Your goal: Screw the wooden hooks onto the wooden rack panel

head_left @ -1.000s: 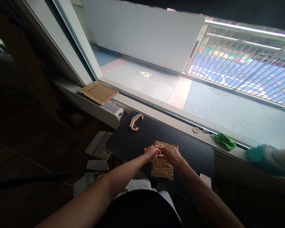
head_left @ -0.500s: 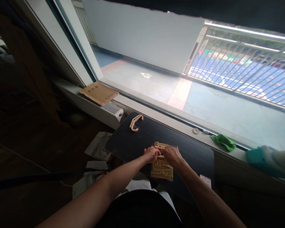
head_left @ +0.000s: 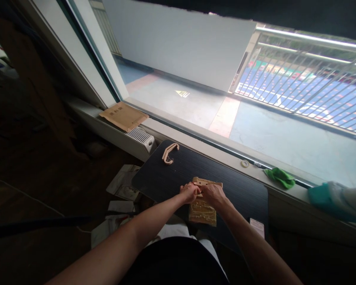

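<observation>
Over the dark table, my left hand (head_left: 190, 192) is closed on the left end of a pale wooden piece (head_left: 208, 182) with small dark holes along it. My right hand (head_left: 214, 195) is closed too, its fingers pressed close to the left hand at the same piece. Whatever lies between the right fingers is hidden. Just below both hands is a block (head_left: 202, 213) with a wrinkled, shiny yellowish surface, partly covered by the right hand. Farther off on the table lies a pair of curved wooden parts (head_left: 169, 153), with thin dark bits by one end.
The dark tabletop (head_left: 154, 178) meets a window sill that carries a roll of tape (head_left: 245, 163) and a green cloth (head_left: 280, 178). A brown envelope (head_left: 124, 116) rests on the radiator (head_left: 141, 136). A pale card-like object (head_left: 257, 227) lies near the table's right edge.
The right hand has shifted very slightly at the wooden piece. Both hands stay in the same place, and the other things look unmoved.
</observation>
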`<act>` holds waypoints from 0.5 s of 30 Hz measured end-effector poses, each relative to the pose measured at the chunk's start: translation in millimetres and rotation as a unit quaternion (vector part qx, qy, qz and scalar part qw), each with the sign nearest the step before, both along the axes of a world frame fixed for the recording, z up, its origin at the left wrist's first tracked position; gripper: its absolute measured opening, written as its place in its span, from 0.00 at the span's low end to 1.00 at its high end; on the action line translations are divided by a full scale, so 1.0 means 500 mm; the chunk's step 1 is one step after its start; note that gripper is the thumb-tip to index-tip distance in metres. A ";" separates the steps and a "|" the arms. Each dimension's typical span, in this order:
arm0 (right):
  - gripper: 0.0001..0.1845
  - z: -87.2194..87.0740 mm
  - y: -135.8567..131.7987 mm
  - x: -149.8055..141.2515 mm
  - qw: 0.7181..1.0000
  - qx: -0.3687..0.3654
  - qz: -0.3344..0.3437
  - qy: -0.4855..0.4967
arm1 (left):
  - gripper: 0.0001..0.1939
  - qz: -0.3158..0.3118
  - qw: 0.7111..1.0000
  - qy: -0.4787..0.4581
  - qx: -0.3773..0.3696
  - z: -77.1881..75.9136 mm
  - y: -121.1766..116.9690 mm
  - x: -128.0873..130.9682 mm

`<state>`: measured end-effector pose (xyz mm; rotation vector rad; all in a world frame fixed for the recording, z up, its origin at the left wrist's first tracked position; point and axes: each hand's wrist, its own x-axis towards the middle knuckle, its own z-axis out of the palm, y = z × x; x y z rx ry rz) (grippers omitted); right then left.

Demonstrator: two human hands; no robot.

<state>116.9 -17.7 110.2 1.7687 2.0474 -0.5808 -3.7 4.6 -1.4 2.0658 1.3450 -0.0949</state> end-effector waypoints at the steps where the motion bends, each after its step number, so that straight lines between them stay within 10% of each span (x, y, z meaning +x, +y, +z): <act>1: 0.14 -0.001 0.000 0.000 1.000 -0.003 0.003 -0.005 | 0.12 0.000 1.000 0.002 -0.003 0.001 0.000 0.000; 15: 0.16 0.012 -0.036 0.068 0.977 0.080 -0.152 0.123 | 0.12 0.010 1.000 -0.001 -0.024 0.020 0.004 0.001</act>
